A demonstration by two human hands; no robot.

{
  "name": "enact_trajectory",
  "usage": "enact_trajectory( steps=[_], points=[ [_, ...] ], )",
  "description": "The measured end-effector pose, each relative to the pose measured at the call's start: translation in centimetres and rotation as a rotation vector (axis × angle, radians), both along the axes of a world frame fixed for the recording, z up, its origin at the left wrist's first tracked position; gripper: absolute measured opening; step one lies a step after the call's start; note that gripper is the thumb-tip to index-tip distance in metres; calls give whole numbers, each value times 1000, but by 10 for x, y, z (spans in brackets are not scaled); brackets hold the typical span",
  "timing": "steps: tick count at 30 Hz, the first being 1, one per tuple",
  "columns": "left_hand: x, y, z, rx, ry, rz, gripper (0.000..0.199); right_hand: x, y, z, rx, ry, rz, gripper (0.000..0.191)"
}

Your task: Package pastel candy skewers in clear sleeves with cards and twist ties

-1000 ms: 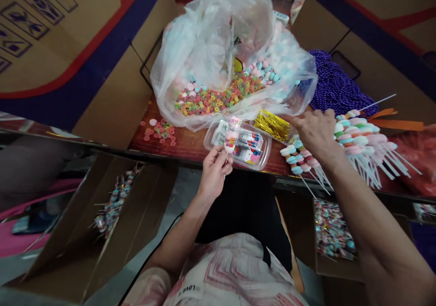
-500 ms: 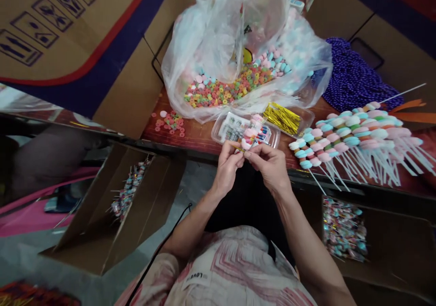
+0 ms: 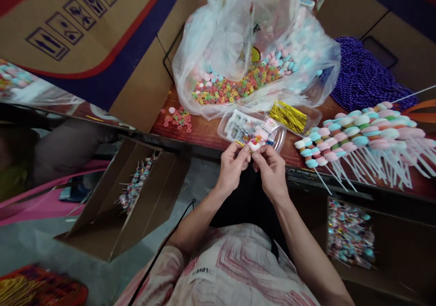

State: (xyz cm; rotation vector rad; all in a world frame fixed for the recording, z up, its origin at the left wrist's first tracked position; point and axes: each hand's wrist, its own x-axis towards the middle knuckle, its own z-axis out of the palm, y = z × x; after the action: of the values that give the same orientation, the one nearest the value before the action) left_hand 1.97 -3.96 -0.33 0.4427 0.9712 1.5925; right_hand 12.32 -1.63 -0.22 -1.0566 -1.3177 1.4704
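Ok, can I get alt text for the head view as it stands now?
Left hand and right hand pinch together at the base of a wrapped candy stick, a gold tie at the left fingers. They work at the edge of a table; beyond is an open bag of sweets, and to the right lie unwrapped candy sticks.

A printed carton [image 3: 112, 33] with a purple band and red edging stands at the left. Purple cord [image 3: 361, 69] lies heaped beside another carton [image 3: 357, 10] at the right, near orange strips [image 3: 422, 116]. Something pink [image 3: 41, 208] shows lower left, above the grey floor [image 3: 44, 242].
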Motion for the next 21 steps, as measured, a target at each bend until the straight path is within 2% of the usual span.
enact_trajectory(
  steps=[3,6,9,11,15,18,21],
  points=[
    [-8,-6,16,-75,-198,-199,36,7,0,-2,-5,60,63,22],
    [-16,-11,27,-112,-367,-415,35,18,4,6,127,-26,121,22],
    [-16,-13,27,-126,-360,-520,36,25,7,13,214,-107,197,23],
    [-10,-14,21,-104,-231,-432,37,24,6,13,212,-129,203,22],
    [0,-19,7,-5,161,-111,30,17,0,8,241,-224,104,16],
    [-1,-24,1,-2,328,-60,28,15,-1,9,247,-304,81,13],
    [-5,-25,-3,-47,280,-84,29,15,1,13,187,-297,129,15]
  ],
)
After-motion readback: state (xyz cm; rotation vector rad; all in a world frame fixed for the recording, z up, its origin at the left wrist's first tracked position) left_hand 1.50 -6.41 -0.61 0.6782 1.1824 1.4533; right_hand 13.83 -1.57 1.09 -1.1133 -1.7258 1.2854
